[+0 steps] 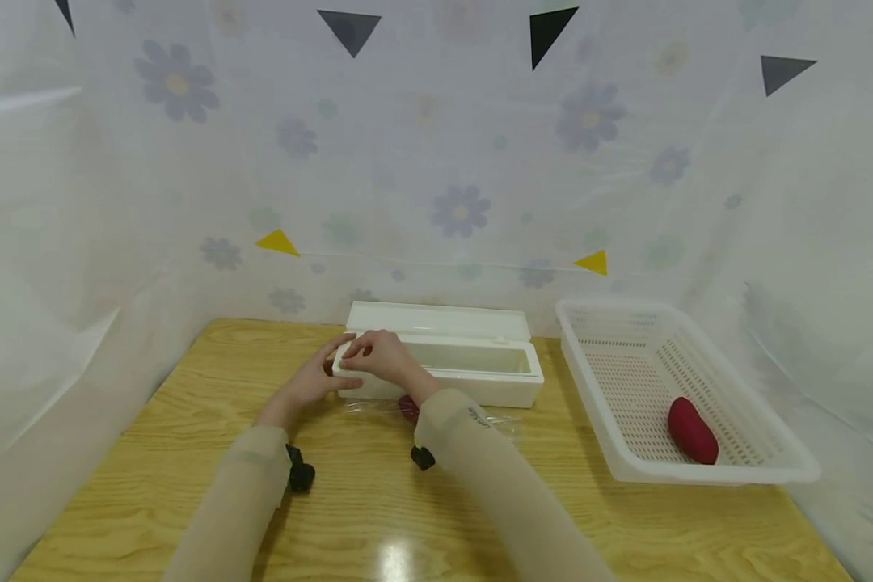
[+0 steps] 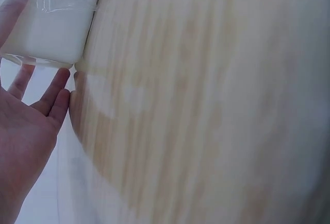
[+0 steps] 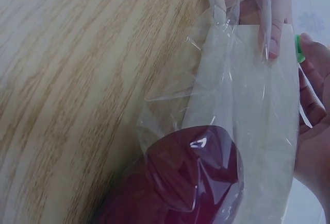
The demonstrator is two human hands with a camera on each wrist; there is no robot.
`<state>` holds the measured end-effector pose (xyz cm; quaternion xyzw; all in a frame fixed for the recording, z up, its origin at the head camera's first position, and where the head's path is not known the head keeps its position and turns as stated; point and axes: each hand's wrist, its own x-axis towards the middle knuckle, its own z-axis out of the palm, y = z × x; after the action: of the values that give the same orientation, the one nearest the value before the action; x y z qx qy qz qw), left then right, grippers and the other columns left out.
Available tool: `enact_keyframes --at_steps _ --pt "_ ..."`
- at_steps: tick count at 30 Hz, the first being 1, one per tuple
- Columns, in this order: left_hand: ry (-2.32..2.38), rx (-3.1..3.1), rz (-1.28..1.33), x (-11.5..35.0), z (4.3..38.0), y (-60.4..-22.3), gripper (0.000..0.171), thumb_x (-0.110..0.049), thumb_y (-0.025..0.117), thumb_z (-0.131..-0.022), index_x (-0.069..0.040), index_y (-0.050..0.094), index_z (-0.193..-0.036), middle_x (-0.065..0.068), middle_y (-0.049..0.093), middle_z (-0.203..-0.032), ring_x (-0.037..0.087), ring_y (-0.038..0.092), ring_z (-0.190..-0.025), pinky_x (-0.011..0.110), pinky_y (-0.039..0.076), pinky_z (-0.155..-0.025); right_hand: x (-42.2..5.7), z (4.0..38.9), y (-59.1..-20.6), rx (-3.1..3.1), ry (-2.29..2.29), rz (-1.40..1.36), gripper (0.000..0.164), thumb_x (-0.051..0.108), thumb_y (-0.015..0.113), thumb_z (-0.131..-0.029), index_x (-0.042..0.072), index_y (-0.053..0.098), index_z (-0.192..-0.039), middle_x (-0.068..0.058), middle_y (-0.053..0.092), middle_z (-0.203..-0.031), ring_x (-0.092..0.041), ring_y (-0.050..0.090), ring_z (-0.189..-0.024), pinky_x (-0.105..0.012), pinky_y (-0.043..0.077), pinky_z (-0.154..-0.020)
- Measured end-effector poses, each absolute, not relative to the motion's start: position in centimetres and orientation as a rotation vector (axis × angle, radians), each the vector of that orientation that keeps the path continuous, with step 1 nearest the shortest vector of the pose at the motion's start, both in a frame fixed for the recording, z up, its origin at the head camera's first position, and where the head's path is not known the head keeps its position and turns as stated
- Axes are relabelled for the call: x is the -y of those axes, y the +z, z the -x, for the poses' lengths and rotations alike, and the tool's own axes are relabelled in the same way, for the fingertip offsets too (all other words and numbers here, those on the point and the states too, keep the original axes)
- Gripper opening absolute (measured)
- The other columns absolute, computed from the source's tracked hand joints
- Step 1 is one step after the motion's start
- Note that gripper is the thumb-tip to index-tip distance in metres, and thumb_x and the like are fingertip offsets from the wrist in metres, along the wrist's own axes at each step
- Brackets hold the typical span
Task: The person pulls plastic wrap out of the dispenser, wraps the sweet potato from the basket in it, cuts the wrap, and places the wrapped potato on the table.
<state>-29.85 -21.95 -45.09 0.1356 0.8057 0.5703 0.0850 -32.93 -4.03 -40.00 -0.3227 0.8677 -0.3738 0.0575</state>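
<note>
A long white box (image 1: 473,392), a cling film dispenser by its look, lies crosswise with its lid (image 1: 436,319) folded back. My left hand (image 1: 309,384) grips its left end, thumb on the front wall. Above the same end, my right hand (image 1: 387,356) pinches a small green slider (image 3: 299,49) at the box's top edge. Clear film (image 3: 170,92) hangs down the front onto the table. Against the film lies a smooth dark red object, like a sweet potato (image 3: 191,183), mostly hidden by my right forearm in the head view.
To the right stands a white perforated basket (image 1: 588,388) with another dark red sweet potato-like object (image 1: 693,432) inside. The wooden table (image 1: 364,509) ends at a flower-patterned plastic curtain (image 1: 407,162) behind the box.
</note>
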Motion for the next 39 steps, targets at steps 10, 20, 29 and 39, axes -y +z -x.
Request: enact_keyframes --at_steps 10,20,29,39 --pt "1.718 -2.408 -0.384 22.1 30.3 -45.7 0.088 -0.026 0.076 -0.081 -0.035 0.021 -0.149 0.021 0.048 -0.136 0.029 0.058 -0.109 0.034 0.048 -0.076 3.6 33.0 -39.9 -2.662 -1.102 1.012 0.013 0.026 0.071 -0.085 0.013 0.075 -0.085 0.003 0.068 -0.084 -0.007 0.051 -0.064 -0.018 0.042 -0.056" --pt "1.728 -2.404 -0.346 22.0 30.5 -45.7 0.087 -0.024 0.076 -0.081 -0.036 0.023 -0.148 0.021 0.052 -0.131 0.026 0.058 -0.106 0.032 0.047 -0.079 2.9 33.2 -40.2 -2.673 -1.1 1.005 0.012 0.025 0.071 -0.085 0.014 0.075 -0.086 0.004 0.066 -0.082 -0.007 0.048 -0.065 -0.018 0.04 -0.056" --pt "1.72 -2.395 -0.36 22.1 30.6 -45.6 0.086 -0.026 0.075 -0.081 -0.037 0.023 -0.148 0.021 0.051 -0.132 0.025 0.058 -0.1 0.034 0.047 -0.075 2.5 33.0 -40.0 -2.681 -1.09 0.99 0.013 0.025 0.071 -0.086 0.013 0.074 -0.087 0.002 0.064 -0.081 -0.008 0.049 -0.065 -0.018 0.041 -0.054" --pt "1.695 -2.414 -0.368 22.1 30.5 -45.6 0.084 -0.029 0.074 -0.082 -0.038 0.023 -0.148 0.022 0.05 -0.133 0.026 0.058 -0.099 0.034 0.047 -0.073 2.0 32.8 -39.8 -2.681 -1.09 0.997 0.013 0.024 0.071 -0.086 0.012 0.074 -0.086 0.003 0.063 -0.082 -0.007 0.049 -0.066 -0.018 0.041 -0.055"
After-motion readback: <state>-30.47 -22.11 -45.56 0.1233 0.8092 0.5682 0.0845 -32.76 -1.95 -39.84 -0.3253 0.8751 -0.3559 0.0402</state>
